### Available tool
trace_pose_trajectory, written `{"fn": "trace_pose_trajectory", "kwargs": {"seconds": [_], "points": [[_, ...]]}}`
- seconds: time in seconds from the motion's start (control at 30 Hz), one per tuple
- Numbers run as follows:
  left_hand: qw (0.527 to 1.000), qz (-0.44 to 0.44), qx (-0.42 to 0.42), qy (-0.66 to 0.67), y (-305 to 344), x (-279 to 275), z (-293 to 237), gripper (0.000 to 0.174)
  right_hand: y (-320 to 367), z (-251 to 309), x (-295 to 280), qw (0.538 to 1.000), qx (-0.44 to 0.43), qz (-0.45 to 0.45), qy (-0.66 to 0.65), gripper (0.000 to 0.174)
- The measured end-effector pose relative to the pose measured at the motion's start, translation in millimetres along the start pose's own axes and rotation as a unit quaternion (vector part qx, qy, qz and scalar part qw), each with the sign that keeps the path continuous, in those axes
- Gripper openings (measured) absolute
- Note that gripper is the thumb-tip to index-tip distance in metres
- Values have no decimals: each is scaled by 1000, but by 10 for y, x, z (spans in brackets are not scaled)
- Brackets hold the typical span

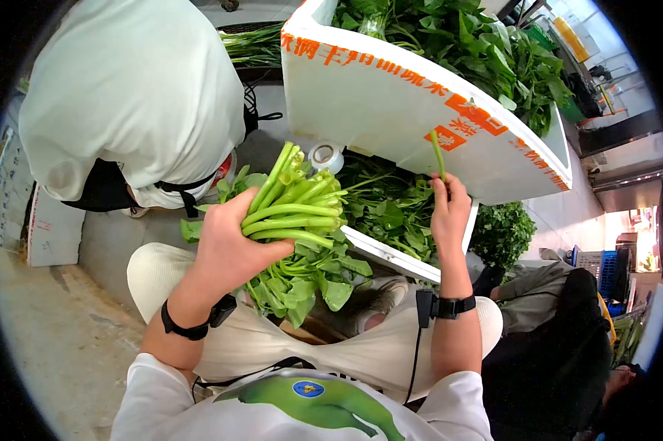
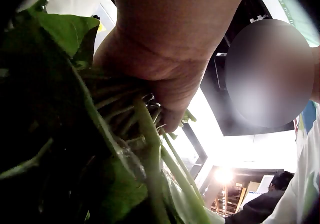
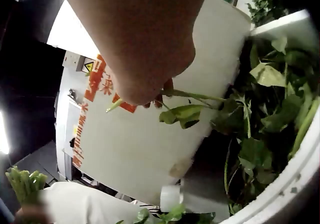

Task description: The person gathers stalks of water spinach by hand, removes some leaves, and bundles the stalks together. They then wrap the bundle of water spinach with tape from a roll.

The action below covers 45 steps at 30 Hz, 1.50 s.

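A thick bunch of green stems [image 1: 295, 209] is gripped in my left hand [image 1: 232, 239], cut ends up, its leaves hanging below over the lap. The left wrist view has the hand [image 2: 155, 49] curled round the stems [image 2: 150, 149]. My right hand [image 1: 450, 213] pinches a single stem [image 1: 437, 151] in front of the upright side of a white foam box [image 1: 375, 103]. In the right wrist view that stem [image 3: 195, 95] passes through the fingers of the hand [image 3: 145, 64], with a leaf attached, above a lower box of leafy greens [image 3: 265, 119].
A roll of tape [image 1: 325, 157] lies by the lower box of greens [image 1: 394, 220]. More greens [image 1: 464, 44] fill the upper box. A person in white [image 1: 133, 95] is at the left, someone in dark clothes [image 1: 552, 353] at the right. Curly greens [image 1: 502, 234] stand beside the lower box.
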<state>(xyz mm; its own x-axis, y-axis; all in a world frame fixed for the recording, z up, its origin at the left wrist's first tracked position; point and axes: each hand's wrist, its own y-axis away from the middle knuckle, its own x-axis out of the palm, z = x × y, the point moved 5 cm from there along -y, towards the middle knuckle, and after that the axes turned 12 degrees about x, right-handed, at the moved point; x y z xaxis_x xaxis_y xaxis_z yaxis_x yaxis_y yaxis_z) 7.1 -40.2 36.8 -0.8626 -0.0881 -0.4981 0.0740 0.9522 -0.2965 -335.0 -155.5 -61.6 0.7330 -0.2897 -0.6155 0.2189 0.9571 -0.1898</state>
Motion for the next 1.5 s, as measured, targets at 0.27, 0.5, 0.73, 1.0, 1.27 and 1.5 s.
{"fn": "trace_pose_trajectory", "kwargs": {"seconds": [0.27,0.5,0.73,1.0,1.27,1.5], "points": [[998,-15,-4,57,-6,174,-196,36,223,731,-708,987,-68,-73,-130,19],[991,-56,-25,115,-63,387,-330,44,602,1037,-559,985,-114,21,-130,37],[979,-55,-22,194,-175,678,-409,38,926,1239,-325,984,-168,59,-23,42],[985,-22,-21,171,-263,956,-319,39,951,1040,-201,984,-127,126,25,41],[989,-1,-15,149,-319,1053,-220,42,1015,1039,-158,976,-106,191,-7,34],[984,7,-34,173,-354,1025,-181,39,767,797,-62,944,46,261,-198,26]]}}
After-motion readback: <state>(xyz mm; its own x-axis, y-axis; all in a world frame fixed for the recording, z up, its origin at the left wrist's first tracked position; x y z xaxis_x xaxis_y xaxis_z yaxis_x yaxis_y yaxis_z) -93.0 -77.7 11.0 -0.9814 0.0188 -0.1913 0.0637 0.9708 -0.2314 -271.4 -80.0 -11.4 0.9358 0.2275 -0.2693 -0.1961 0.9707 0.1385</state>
